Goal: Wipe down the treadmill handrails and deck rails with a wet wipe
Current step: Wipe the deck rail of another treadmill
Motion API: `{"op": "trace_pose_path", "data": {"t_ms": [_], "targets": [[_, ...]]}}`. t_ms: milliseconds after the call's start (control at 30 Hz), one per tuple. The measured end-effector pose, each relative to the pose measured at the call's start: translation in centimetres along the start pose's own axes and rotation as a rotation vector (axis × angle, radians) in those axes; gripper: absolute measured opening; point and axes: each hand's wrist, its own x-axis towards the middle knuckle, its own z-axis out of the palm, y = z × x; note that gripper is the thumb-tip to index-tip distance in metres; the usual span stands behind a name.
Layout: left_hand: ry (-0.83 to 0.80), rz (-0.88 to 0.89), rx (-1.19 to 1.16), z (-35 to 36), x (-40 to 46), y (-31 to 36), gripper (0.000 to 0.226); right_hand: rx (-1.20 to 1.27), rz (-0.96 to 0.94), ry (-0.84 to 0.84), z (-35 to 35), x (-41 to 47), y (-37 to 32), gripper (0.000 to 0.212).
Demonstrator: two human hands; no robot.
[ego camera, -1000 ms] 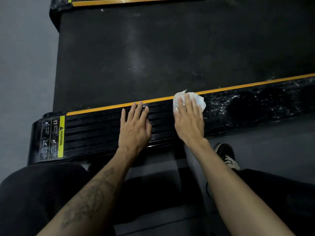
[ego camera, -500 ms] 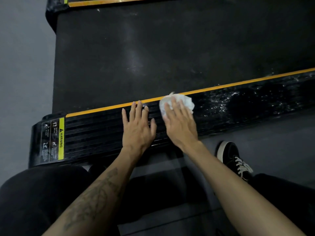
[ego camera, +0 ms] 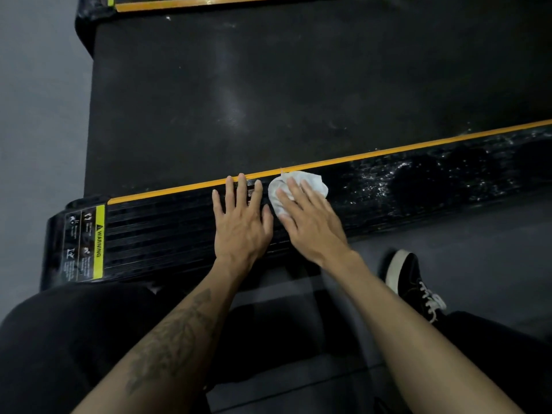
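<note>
The near deck rail [ego camera: 167, 234] is black and ribbed, with an orange strip along its far edge. It runs from lower left to upper right. A crumpled white wet wipe [ego camera: 301, 182] lies on the rail, pressed down under my right hand [ego camera: 310, 222]. My left hand [ego camera: 242, 225] rests flat on the rail just left of it, fingers spread, holding nothing. To the right of the wipe the rail [ego camera: 418, 180] glistens with wet streaks. The far deck rail [ego camera: 209, 1] shows at the top edge.
The black running belt [ego camera: 298, 85] fills the space between the two rails. A yellow warning label [ego camera: 86, 243] sits at the rail's left end. My black shoe [ego camera: 415, 282] stands on the grey floor [ego camera: 478, 243] right of my arm. My dark-trousered knees fill both lower corners.
My right hand has slid the wipe leftward along the rail, closing up to my left hand. The left hand has stayed in place on the rail.
</note>
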Motion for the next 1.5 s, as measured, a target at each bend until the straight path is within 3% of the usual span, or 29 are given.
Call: {"op": "trace_pose_path", "data": {"t_ms": [67,200,400,567,767,1033,1167,1267,1400,1500], "targets": [[0.001,0.003,-0.007,-0.1,0.0,0.1,0.064,-0.002,0.037,0.03,-0.3,-0.3,2.0,0.056],[-0.012,-0.004,-0.01,-0.2,0.1,0.1,0.062,0.045,0.306,0.067,-0.3,0.2,1.6,0.058],[-0.025,-0.012,-0.022,-0.2,0.1,0.2,0.06,0.092,-0.014,0.025,0.7,-1.5,0.8,0.055],[-0.008,-0.011,-0.035,-0.1,0.2,0.3,0.063,0.095,0.277,0.146,0.7,-1.2,1.3,0.055],[-0.025,-0.016,-0.032,-0.2,0.1,0.3,0.058,0.16,-0.03,0.088,1.2,-2.0,-0.1,0.058],[-0.013,-0.019,-0.039,-0.3,0.2,0.4,0.058,0.26,0.262,0.202,0.5,-1.2,-1.6,0.048],[-0.009,-0.024,-0.045,-0.2,0.2,0.4,0.057,0.263,0.326,0.232,0.4,-0.4,-2.0,0.055],[-0.006,-0.026,-0.045,-0.2,0.2,0.4,0.057,0.116,0.286,0.137,1.3,-0.8,-2.0,0.056],[-0.014,-0.025,-0.049,-0.1,0.2,0.4,0.058,0.024,0.048,0.07,1.7,-1.4,-0.2,0.054],[-0.014,-0.026,-0.048,-0.2,0.2,0.4,0.058,0.055,0.142,0.076,1.3,-1.6,2.1,0.055]]}}
